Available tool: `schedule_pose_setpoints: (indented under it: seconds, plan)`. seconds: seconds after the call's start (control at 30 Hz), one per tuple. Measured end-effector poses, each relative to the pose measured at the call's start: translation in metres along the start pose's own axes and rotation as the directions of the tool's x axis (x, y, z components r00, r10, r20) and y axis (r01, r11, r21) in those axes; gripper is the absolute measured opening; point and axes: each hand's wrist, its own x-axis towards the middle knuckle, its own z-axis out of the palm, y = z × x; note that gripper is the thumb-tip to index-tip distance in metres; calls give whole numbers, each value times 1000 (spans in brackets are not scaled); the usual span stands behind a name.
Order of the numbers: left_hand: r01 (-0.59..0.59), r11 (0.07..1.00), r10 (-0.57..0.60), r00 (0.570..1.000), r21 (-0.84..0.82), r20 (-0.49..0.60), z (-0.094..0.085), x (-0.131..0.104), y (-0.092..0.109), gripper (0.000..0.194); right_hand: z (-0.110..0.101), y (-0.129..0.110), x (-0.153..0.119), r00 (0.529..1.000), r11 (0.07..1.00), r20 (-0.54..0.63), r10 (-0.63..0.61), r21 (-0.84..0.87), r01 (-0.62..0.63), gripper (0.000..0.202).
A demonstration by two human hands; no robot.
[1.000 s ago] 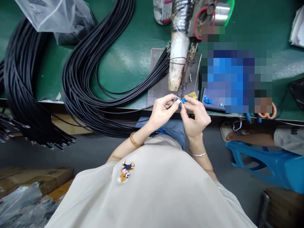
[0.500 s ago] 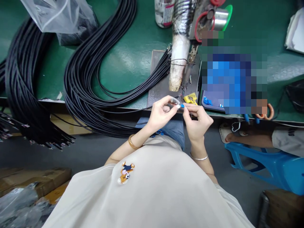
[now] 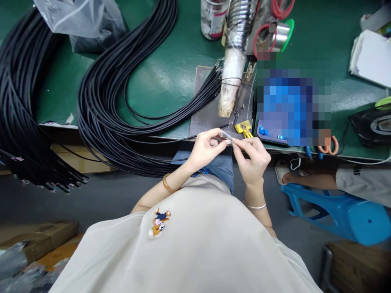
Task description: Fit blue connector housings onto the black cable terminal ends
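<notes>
My left hand (image 3: pixel 207 147) is closed in a pinch, with a greyish-white covering on a fingertip. My right hand (image 3: pixel 252 158) also pinches, its fingertips meeting those of the left just off the table edge. Something small and thin sits between them, too hidden to name. A black cable (image 3: pixel 171 143) runs from the left toward my left hand; its course behind the fingers is unclear. Just beyond the hands, a yellow piece (image 3: pixel 243 128) lies by a dark mat (image 3: pixel 198 118). Small blue pieces (image 3: pixel 201 171) show at my lap.
A large bundle of black cables (image 3: pixel 100 89) curves over the green table (image 3: pixel 171 65). A foil-wrapped tube (image 3: pixel 230 77) points down above the mat. To the right are a tray (image 3: pixel 271 140) with blue parts, orange-handled scissors (image 3: pixel 331 146) and a blue stool (image 3: pixel 345 215) near another person's leg.
The blue piece seen between my fingertips is out of sight there now. My right hand has shifted slightly left, closer against the left. The camera view has turned a little.
</notes>
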Motion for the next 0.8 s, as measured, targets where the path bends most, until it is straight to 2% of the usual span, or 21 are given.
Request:
schedule_pose_setpoints:
  seconds: [0.17,0.2,0.27,0.33,0.4,0.47,0.53,0.63,0.73,0.8]
  plan:
    - [-11,1000,10,1000,-27,-26,-2,-2,-3,20,2,10,-6,990,988,46,-134,-72,137,21]
    - [-15,999,15,1000,-31,-27,-2,-2,-3,20,2,10,-7,993,993,52,-109,-41,111,20]
    - [-26,999,26,999,-28,-28,-1,-2,-2,20,1,9,-9,999,997,18,41,60,-42,17]
    - [-36,999,36,999,-14,-35,-1,-3,-1,18,0,5,-9,969,957,-35,246,168,-237,18]
    - [-44,999,44,998,9,-35,0,-3,0,16,0,1,-6,926,905,-33,377,229,-360,21]
    - [-60,998,60,998,36,-26,1,-4,0,13,0,-3,-2,917,886,41,396,244,-394,21]
    - [-85,994,86,996,65,-18,1,-4,0,11,1,-6,2,924,892,110,366,243,-382,17]
    - [-113,989,115,993,97,-19,2,-4,-1,10,5,-6,5,924,891,168,343,252,-377,12]
    - [-108,991,110,993,73,-31,2,-3,-2,11,8,-3,4,889,827,235,394,332,-454,15]
    - [-88,996,89,995,26,-37,2,-3,0,11,9,0,3,869,778,207,449,387,-495,17]
